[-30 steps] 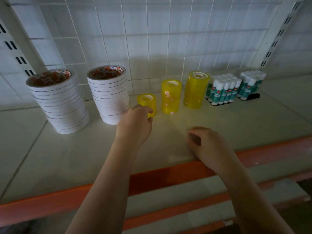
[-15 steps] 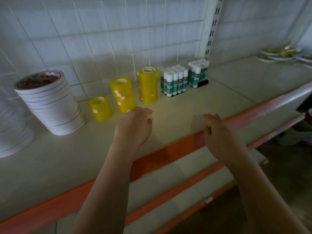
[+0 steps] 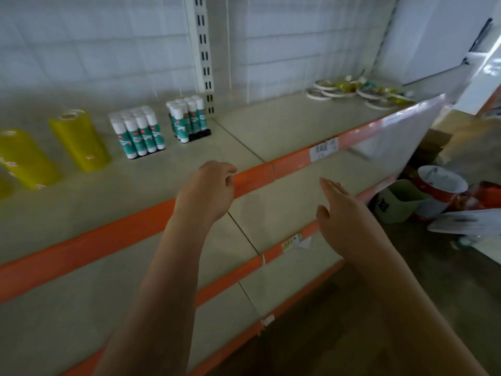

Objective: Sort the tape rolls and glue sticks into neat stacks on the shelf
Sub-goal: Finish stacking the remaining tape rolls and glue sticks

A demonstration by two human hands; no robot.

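The left hand [image 3: 210, 189], fingers loosely curled and empty, hovers over the shelf [image 3: 271, 131] edge; the right hand [image 3: 339, 213], fingers straight, is lower. Two glue stick packs [image 3: 138, 134] stand on the shelf.

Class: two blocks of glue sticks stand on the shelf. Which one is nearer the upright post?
The right block of glue sticks, beside the slotted post; the left block stands nearer the yellow tape stack.

Head cam, one view, tilted, aimed down and right along the shelf [image 3: 284, 126].
We look from above, close in: both forearms fill the foreground, glue sticks [image 3: 138, 134] sit mid-left, floor shows at right. No second view to share.
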